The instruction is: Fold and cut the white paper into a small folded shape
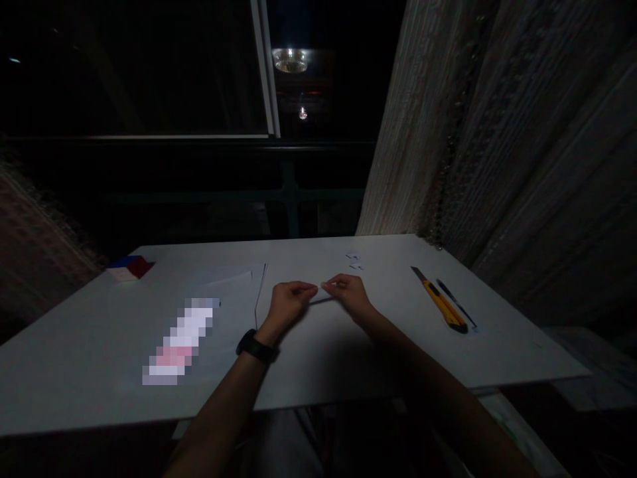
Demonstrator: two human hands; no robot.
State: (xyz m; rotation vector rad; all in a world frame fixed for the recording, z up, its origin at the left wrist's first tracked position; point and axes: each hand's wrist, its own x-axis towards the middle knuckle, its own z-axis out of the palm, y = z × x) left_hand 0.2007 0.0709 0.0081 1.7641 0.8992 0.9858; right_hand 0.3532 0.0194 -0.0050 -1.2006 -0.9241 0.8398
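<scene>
A small piece of white paper (322, 295) is pinched between my two hands, just above or on the white table. My left hand (291, 302), with a black watch (257, 346) at its wrist, grips the paper's left end between thumb and fingers. On the other side my right hand (351, 295) pinches its right end. The fingertips of both hands nearly meet, and they hide part of the paper. Beyond my right hand lie small paper pieces (354, 261) with dark marks.
A yellow box cutter (442, 304) with its blade out lies at right beside a dark pen (455, 302). White sheets (233, 318) and a bright pixelated phone-like object (182, 342) lie at left. A coloured cube (129, 267) sits on the table (74, 372) at far left. Curtains (403, 119) hang behind.
</scene>
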